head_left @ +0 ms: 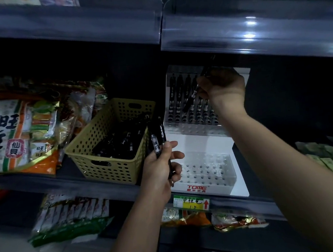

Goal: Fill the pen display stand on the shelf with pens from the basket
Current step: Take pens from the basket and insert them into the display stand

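Dim shop shelf, seen from above the person's arms. Pen display stand (191, 141): white glossy plastic, two stepped tiers w/ clear perforated trays, sits on the middle shelf just R of the basket. Red "TOME" lettering on the front of the lower tier; small red characters under it, too small to read. Lower tray holes hold no pens; the upper tier holds a row of black pens (176, 96) standing upright.

Right hand (222, 86) is up at the upper tier, fingers curled, pinching one black pen (189, 101), tilted, lower end over the tray holes.

Left hand (159, 167) is in front of the stand's L edge, gripping a small bunch of black pens (158, 138) held upright, clear barrels w/ white print.

Basket (104, 168): tan plastic, rectangular, round-hole walls, slot handles, part-filled w/ loose black pens (118, 142).

L of it: crinkly snack bags (9, 132), bold "旺旺" and a red "仙貝" badge. Shelf-edge price tag (191, 201) under the stand: yellow, handwritten, red up-arrow. Clear plastic strip (253, 28) fronts the shelf above. Green packets (331, 156) far R.
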Demonstrator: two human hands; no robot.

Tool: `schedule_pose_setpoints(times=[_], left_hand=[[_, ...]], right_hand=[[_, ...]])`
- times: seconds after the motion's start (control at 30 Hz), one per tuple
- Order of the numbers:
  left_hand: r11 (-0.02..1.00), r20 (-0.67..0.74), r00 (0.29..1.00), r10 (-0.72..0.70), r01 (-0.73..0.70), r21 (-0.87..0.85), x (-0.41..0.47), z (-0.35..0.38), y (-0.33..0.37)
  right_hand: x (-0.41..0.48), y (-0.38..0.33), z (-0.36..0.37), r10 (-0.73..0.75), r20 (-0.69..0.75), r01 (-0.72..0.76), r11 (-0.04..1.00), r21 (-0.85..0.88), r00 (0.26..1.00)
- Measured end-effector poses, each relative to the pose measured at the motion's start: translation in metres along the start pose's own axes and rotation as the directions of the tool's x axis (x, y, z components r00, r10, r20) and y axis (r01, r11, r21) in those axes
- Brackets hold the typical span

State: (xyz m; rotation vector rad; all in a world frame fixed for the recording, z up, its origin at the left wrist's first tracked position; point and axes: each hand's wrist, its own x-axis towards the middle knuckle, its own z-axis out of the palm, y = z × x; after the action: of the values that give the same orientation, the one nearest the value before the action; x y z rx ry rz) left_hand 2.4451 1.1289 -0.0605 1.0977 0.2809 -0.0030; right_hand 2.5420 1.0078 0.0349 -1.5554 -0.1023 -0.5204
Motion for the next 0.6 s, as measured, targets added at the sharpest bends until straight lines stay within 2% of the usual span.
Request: schedule_pose_setpoints(times=[0.1,0.2,0.6], left_hand=[[1.000,-0.002,1.000,-0.001,0.001,-0.005,0.001,0.000,0.000],[1.000,-0.003,1.000,0.000,0.000,-0.007,0.001,0.000,0.000],[1.000,-0.019,1.000,0.013,-0.013,-0.001,0.002,-0.002,0.001]], right_hand=[[-0.003,-0.002,0.003,-0.071,-0.034,0.067,0.989,-0.128,0.997],[0.004,-0.004,0.009,0.034,-0.089,-0.035,0.999,-0.019,0.995],[-0.002,0.020,0.016,-0.007,0.015,0.012,0.953,-0.302,1.000]])
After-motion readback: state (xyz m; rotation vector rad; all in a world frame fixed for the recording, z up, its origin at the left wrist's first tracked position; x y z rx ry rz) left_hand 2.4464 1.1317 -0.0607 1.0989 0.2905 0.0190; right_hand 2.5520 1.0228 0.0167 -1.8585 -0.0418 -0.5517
